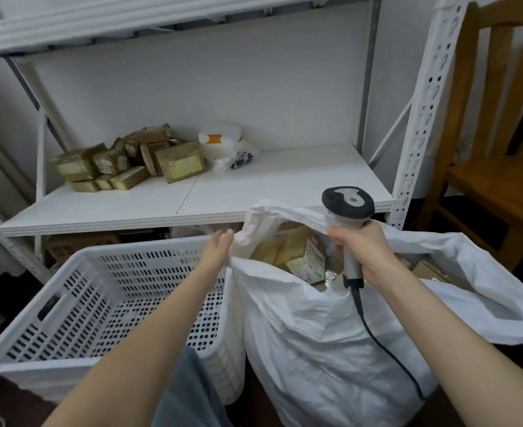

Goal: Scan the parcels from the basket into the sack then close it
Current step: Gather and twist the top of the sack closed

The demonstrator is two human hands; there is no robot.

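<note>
A white perforated basket [78, 306] stands at the lower left with no parcels showing inside. To its right a white woven sack [315, 340] stands open, with brown parcels [300, 257] visible in its mouth. My left hand [218, 248] grips the sack's near-left rim. My right hand [361, 251] holds a grey barcode scanner [348, 204] by its handle and pinches a fold of the sack's far rim against it. The scanner's black cable [377, 337] hangs down over the sack's front.
A white metal shelf [284, 180] behind carries a heap of brown parcels [130, 158] and white plastic bags [226, 146]. A wooden chair [494, 167] stands at the right. More boxes sit under the shelf.
</note>
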